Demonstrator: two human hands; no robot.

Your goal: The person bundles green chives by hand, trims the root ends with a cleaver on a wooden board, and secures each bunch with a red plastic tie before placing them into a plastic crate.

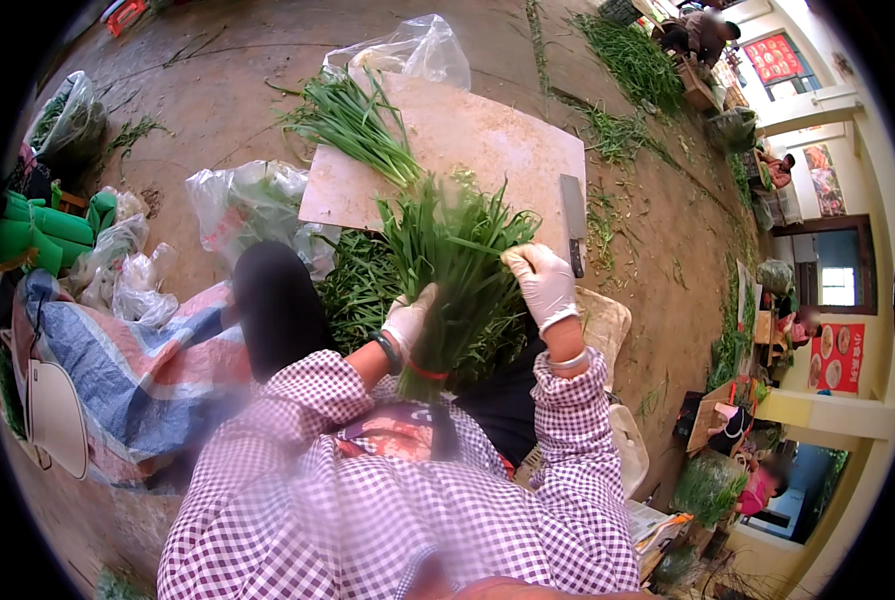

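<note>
A bunch of long narrow-leaved greens stands upright over my lap, with a red band round its lower end. My left hand, in a thin white glove, is closed round the bunch's left side. At its upper right, my gloved right hand pinches a leaf between thumb and fingers. Beyond the bunch is a pale board, where another bundle of long green leaves lies at the left. A cleaver-like knife with a dark handle lies along the board's right edge.
More loose greens are heaped below the board's near edge. Clear plastic bags sit left of it, near a blue, red and white striped tarp. At far right, several people work beside piles of greens.
</note>
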